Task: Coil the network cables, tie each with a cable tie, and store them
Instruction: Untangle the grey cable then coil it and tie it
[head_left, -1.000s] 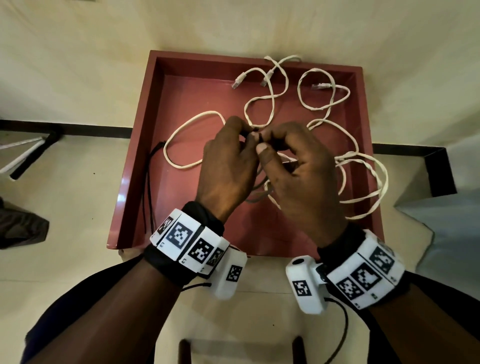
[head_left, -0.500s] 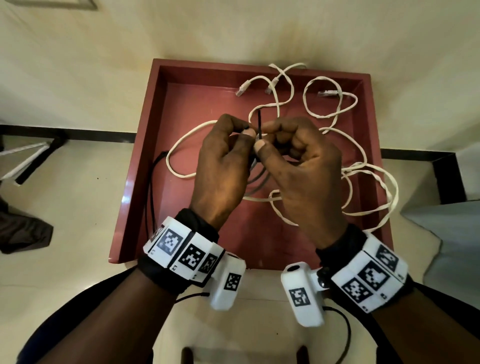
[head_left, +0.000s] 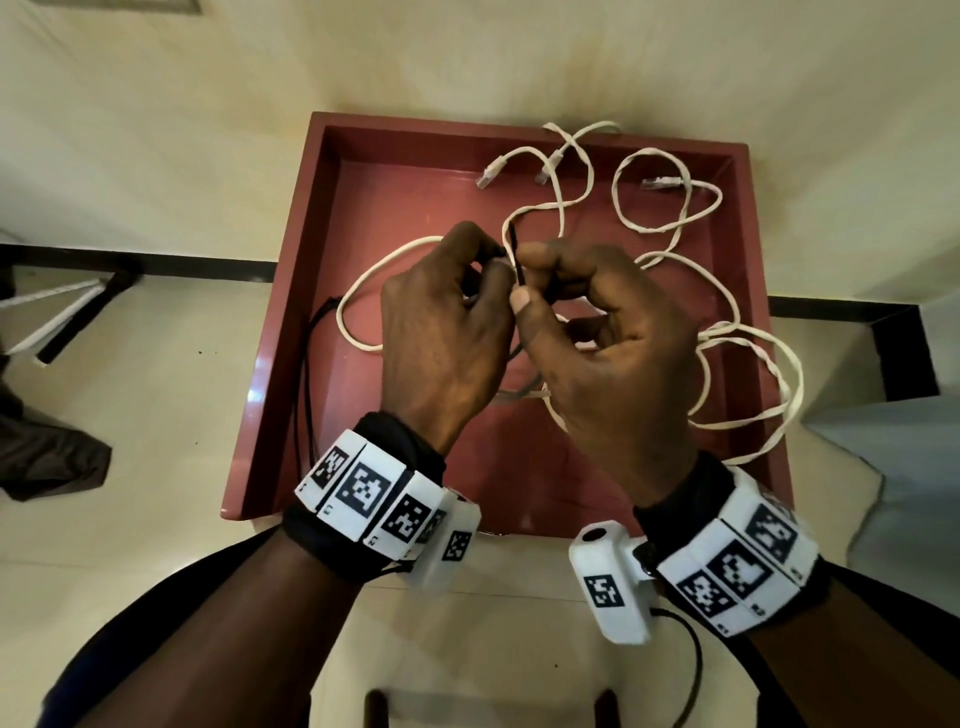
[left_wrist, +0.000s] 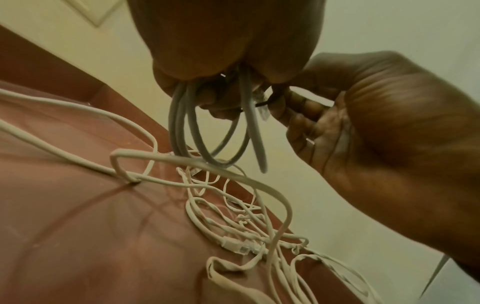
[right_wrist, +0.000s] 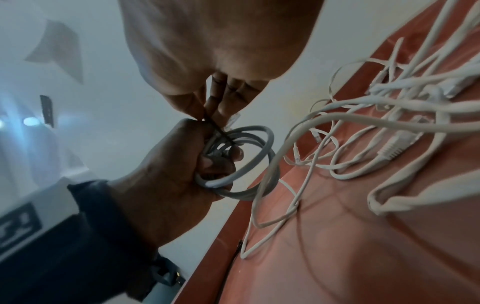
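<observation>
A grey network cable coil (right_wrist: 246, 160) hangs in the air above the red tray (head_left: 291, 322), and my left hand (head_left: 491, 257) grips its bunched loops. A black cable tie (right_wrist: 221, 131) wraps around the bundle beside my left fingers. My right hand (head_left: 524, 278) pinches the tie's tail (head_left: 514, 249), which sticks up between thumb and forefinger. In the left wrist view the coil (left_wrist: 215, 133) dangles below my left palm, with the tie (left_wrist: 262, 105) crossing to the right hand (left_wrist: 363, 123). Loose white cables (head_left: 670, 208) lie tangled in the tray.
Spare black cable ties (head_left: 306, 374) lie along the tray's left inner wall. The white cables (right_wrist: 389, 144) fill the tray's middle, back and right side, one loop over the right rim. The tray rests on a pale floor against a wall.
The black tie's tail has come up between my fingertips and now stands above them. Both hands stayed together over the tray, holding the grey coil.
</observation>
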